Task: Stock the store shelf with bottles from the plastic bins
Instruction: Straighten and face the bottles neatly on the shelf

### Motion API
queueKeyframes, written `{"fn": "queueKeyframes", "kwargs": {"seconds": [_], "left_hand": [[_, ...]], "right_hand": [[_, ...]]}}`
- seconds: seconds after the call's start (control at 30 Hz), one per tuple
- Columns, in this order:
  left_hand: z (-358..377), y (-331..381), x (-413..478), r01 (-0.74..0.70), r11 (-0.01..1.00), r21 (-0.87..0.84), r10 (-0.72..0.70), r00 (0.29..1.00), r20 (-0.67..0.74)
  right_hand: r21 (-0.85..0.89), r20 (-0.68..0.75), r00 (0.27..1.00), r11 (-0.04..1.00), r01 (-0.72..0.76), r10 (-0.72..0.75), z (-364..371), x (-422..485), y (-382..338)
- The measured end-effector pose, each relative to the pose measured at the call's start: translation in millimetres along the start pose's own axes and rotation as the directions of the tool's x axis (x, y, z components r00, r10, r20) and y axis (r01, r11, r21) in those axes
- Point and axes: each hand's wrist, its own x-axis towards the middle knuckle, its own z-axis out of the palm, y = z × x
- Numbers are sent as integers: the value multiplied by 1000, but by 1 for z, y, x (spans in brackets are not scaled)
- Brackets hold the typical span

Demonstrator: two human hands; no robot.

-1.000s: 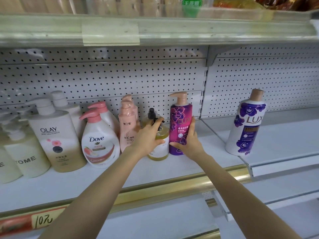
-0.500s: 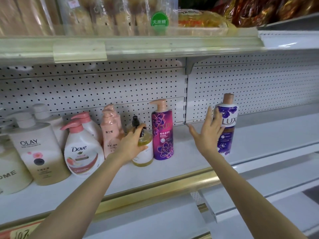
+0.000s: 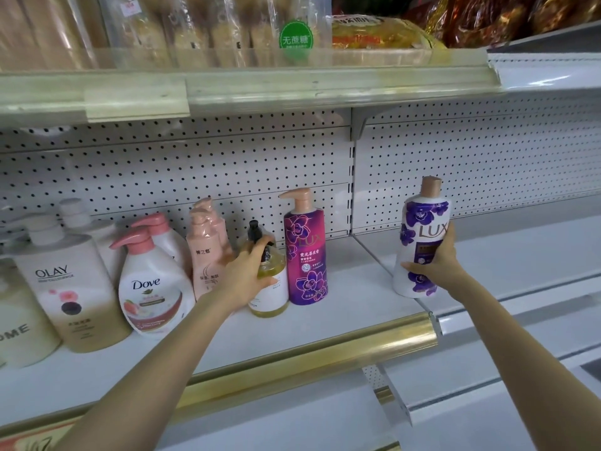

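The right hand (image 3: 437, 258) is gripping the white Lux bottle (image 3: 422, 242) on the shelf (image 3: 341, 307); the left hand (image 3: 242, 275) is curling its fingers around the amber pump bottle (image 3: 271, 288).

White metal shelf (image 3: 325, 323), gold rail (image 3: 309, 359) along front edge, pegboard back (image 3: 162, 177). Carries upright front row, left to right: cream bottle (image 3: 19, 330) cut by frame edge, OLAY bottle (image 3: 71, 297), Dove bottle (image 3: 149, 297), peach bottle (image 3: 203, 255), amber bottle (image 3: 273, 297) with black pump, purple LUX bottle (image 3: 305, 252). Behind: white bottle (image 3: 74, 216), pink-pump bottle (image 3: 169, 242), second peach bottle (image 3: 216, 219). White LUX bottle (image 3: 419, 236) well apart at right, by seam with next shelf section (image 3: 520, 255).
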Motion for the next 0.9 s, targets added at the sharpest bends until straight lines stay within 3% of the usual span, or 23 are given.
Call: {"fn": "queueKeyframes", "kwargs": {"seconds": [0.4, 0.9], "left_hand": [[3, -1, 2, 22, 999, 24, -22, 1000, 7], [4, -3, 2, 14, 999, 38, -15, 1000, 11]], "right_hand": [[-29, 110, 984, 989, 144, -140, 41, -9, -16], [20, 231, 957, 984, 178, -178, 113, 7, -27]]}}
